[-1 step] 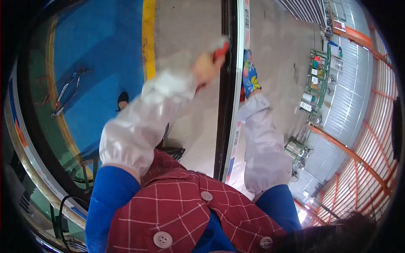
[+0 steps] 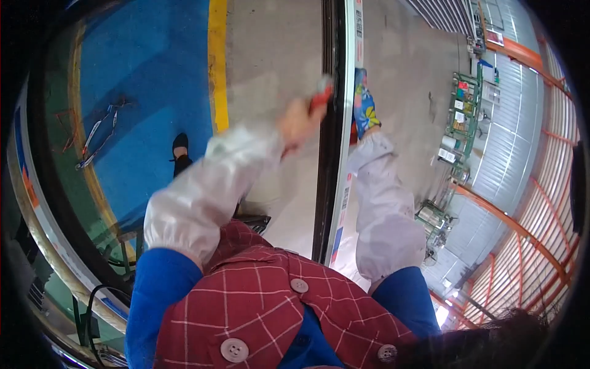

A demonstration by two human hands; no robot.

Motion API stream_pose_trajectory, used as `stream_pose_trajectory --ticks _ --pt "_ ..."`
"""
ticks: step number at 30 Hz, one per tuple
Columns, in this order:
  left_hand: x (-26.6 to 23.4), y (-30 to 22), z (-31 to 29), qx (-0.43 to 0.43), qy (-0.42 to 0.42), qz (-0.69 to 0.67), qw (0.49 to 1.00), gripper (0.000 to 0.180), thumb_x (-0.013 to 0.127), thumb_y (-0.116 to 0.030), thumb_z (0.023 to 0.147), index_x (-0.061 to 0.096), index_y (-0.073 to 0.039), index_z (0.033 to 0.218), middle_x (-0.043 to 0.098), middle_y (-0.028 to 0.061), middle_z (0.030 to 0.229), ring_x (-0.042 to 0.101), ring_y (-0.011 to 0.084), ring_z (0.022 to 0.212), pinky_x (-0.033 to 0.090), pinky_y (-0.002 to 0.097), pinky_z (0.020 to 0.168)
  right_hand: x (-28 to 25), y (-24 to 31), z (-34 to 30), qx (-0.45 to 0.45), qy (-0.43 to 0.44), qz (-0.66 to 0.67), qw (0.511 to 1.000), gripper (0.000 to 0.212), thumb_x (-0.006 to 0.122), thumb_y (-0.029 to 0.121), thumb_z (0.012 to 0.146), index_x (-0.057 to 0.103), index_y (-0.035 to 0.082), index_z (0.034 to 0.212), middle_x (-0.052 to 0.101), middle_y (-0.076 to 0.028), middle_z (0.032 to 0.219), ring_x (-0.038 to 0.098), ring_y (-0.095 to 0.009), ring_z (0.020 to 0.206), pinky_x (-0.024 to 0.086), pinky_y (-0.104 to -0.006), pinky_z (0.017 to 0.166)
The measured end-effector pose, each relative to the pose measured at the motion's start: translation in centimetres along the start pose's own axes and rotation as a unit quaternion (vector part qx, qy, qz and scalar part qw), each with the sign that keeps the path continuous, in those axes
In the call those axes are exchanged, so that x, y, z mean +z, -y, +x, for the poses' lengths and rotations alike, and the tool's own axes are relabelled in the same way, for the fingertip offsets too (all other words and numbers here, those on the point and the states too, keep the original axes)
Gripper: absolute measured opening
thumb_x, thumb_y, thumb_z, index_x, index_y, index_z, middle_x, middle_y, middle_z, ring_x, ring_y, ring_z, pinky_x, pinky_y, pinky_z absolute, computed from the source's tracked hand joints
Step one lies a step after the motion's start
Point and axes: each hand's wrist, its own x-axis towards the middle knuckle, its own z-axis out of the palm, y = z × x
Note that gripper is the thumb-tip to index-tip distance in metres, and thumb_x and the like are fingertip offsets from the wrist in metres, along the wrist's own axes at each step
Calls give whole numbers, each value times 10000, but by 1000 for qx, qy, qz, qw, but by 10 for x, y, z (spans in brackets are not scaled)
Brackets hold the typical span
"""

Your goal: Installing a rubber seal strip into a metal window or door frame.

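Observation:
A long frame bar (image 2: 332, 141), black on its left side and pale on its right, runs away from my body between my hands. On its left my bare left hand (image 2: 296, 123) is closed around a red-handled tool (image 2: 321, 97). The tool's greyish tip is at the black edge; motion blur hides its exact kind. Across the bar, my right hand (image 2: 366, 111) wears a blue flower-patterned glove and lies close against the pale side. Something red (image 2: 353, 133) shows between the glove and the bar. What the right fingers hold is mostly hidden.
To the left lies a blue floor area (image 2: 144, 80) with a yellow stripe (image 2: 217, 67). A person's dark shoe (image 2: 180, 142) stands on the blue, near tangled strips (image 2: 101, 135). Green racks (image 2: 464, 114) stand far right. Another long frame (image 2: 46, 230) curves along the left rim.
My left hand and the red-handled tool have come a little nearer to me along the bar. My right hand has shifted slightly away. More of the person's foot shows on the blue floor.

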Motion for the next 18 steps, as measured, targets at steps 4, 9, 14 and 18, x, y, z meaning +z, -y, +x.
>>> stream_pose_trajectory --ticks 4,9,14,18 --pt "73 114 -150 14 186 86 979 378 497 -347 865 608 -7 988 624 198 759 618 286 743 463 401 687 -7 -17 -22 -41 -45 -74 995 434 314 334 938 425 87 1277 553 -120 1159 560 -215 996 457 -350 858" --pt "85 136 -206 -12 372 196 907 401 488 -381 870 590 2 932 603 186 726 602 307 714 461 407 652 -36 -102 -131 -63 -83 -206 973 414 296 297 947 422 93 1284 545 -120 1177 549 -211 1012 442 -351 870" --pt "73 101 -199 -97 196 100 971 301 468 -296 900 535 -2 897 536 122 571 549 237 475 411 360 450 -62 -233 -216 -89 -48 -349 932 397 277 260 957 418 99 1292 537 -120 1195 538 -207 1028 428 -352 882" --pt "104 92 -206 -5 95 166 982 269 479 -274 899 515 -7 894 496 62 516 498 165 384 371 310 368 -63 -317 -204 -166 -34 -410 896 387 262 230 964 415 104 1297 530 -121 1209 529 -204 1041 416 -353 891"
